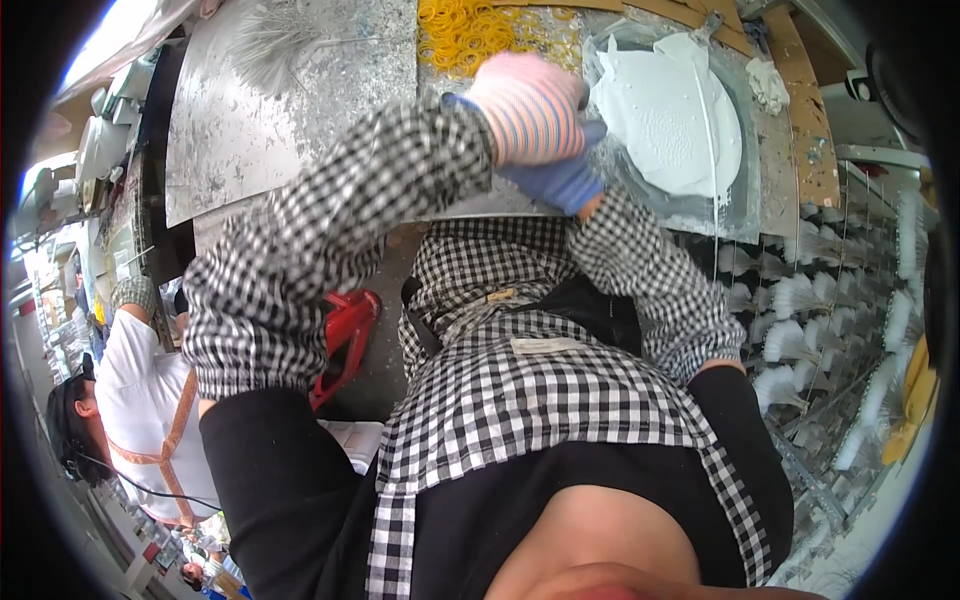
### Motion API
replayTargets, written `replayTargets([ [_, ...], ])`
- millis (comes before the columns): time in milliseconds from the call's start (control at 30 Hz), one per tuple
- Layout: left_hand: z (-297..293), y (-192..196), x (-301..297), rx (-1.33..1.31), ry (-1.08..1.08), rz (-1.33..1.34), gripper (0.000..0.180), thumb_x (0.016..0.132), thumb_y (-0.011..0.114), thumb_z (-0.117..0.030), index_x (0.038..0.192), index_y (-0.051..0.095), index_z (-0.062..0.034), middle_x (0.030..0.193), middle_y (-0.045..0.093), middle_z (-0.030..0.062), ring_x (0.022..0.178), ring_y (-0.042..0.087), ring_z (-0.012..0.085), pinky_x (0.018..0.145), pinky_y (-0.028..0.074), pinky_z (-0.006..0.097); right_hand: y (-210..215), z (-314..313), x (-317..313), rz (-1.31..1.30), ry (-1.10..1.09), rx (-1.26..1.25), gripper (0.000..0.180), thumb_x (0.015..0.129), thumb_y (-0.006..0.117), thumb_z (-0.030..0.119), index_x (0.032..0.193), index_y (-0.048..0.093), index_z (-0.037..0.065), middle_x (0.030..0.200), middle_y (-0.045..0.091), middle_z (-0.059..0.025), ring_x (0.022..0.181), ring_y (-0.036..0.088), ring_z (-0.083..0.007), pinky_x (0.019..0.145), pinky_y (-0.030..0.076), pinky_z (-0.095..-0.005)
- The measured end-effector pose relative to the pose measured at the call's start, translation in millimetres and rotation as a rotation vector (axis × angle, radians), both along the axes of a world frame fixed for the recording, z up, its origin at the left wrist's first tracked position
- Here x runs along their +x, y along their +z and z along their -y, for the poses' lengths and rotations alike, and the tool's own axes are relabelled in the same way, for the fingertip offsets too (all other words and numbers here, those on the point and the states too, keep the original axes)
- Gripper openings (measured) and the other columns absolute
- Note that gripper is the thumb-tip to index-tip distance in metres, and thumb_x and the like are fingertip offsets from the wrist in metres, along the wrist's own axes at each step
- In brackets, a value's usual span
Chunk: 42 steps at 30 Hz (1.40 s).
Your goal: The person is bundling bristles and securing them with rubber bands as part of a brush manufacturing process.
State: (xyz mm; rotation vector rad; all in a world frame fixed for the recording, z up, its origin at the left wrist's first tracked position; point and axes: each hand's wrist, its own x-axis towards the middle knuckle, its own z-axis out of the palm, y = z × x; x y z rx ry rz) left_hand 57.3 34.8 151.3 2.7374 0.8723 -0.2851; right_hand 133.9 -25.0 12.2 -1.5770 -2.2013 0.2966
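While both forearms in checked sleeves reach up to the bench edge, I see the left hand (527,105), in a pink striped knit glove, lying over the right hand (562,180), in a blue glove. The two touch just beside the clear tray of white paste (668,118). I cannot tell whether either hand's fingers are curled or spread, or whether they pinch anything: the left glove blurs and covers the right.

A heap of yellow rubber bands (478,30) lies near the left hand on the spattered metal sheet (250,140). White feather tufts (800,340) hang on racks to the right; another person (140,400) bends at the left.

My worry is the tray: it sits at the bench edge, and a sleeve or wrist swinging right could, I judge, catch its rim and smear or tip the paste.
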Motion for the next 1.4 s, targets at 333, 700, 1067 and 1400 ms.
replayTargets([
  [333,3.5,-7.6,3.0,-0.378,0.204,-0.024,0.045,0.086,0.07,-0.044,0.11,0.072,-0.0056,0.103,0.072,0.0172,0.099,0.067,0.0324,0.091,0.053,0.041,-9.9,15.4,-15.3,-0.904,0.045,-0.313,0.063,0.099,0.054,0.047,0.152,0.036,0.018,0.151,0.043,-0.0112,0.139,0.042,-0.021,0.116,0.037,-0.0358],
  [700,6.9,37.1,130.4,-0.376,-0.249,0.167,0.049,0.09,0.059,-0.044,0.114,0.071,-0.0026,0.104,0.072,0.0208,0.101,0.069,0.0342,0.09,0.054,0.041,41.2,43.5,127.4,0.009,-0.396,-0.227,0.071,0.096,0.053,0.057,0.15,0.042,0.014,0.149,0.051,-0.0096,0.136,0.048,-0.0263,0.114,0.038,-0.0368],
  [1067,-2.0,13.4,197.0,-0.325,-0.256,0.075,0.045,0.09,0.056,-0.039,0.095,0.076,0.0005,0.092,0.073,0.022,0.093,0.071,0.0355,0.083,0.053,0.048,37.3,34.4,178.4,-0.254,-0.643,-0.501,0.071,0.09,0.065,0.056,0.139,0.053,0.006,0.14,0.059,-0.0103,0.128,0.055,-0.0227,0.109,0.044,-0.0335],
  [1400,-6.0,6.7,182.9,-0.326,-0.321,0.112,0.047,0.088,0.056,-0.04,0.098,0.075,0.0017,0.096,0.072,0.024,0.095,0.069,0.0374,0.085,0.053,0.047,13.7,34.2,167.5,0.014,-0.585,-0.469,0.058,0.103,0.044,0.052,0.148,0.046,0.015,0.146,0.052,-0.0098,0.125,0.057,-0.0206,0.107,0.047,-0.0327],
])
